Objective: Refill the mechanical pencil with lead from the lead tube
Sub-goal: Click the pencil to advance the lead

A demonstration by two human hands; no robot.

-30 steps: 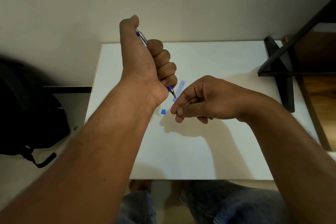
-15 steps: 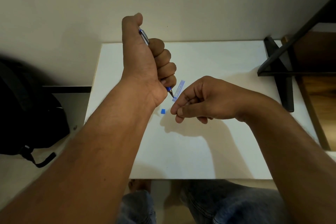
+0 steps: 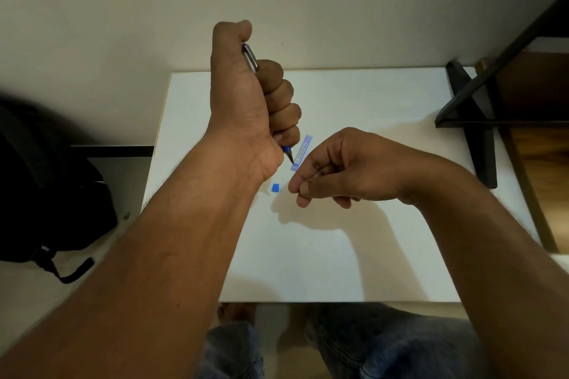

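Observation:
My left hand [image 3: 246, 108] grips a blue and silver mechanical pencil [image 3: 250, 58] in a fist above the white table [image 3: 369, 95]. The thumb rests on the pencil's top end, and the tip [image 3: 289, 156] points down and right. A small translucent blue lead tube [image 3: 303, 151] lies on the table just right of the tip. Its small blue cap [image 3: 275, 187] lies separately below the fist. My right hand [image 3: 345, 172] hovers beside the tube with thumb and forefinger pinched together; whether a lead is between them is too fine to see.
A black backpack [image 3: 46, 181] sits on the floor at the left. A black metal frame [image 3: 480, 120] and a wooden surface [image 3: 535, 138] stand at the table's right edge. My knees in jeans [image 3: 385, 344] show below the table's front edge.
The left fist with the pencil has risen slightly and the thumb sits further over the top end. The right hand has barely moved.

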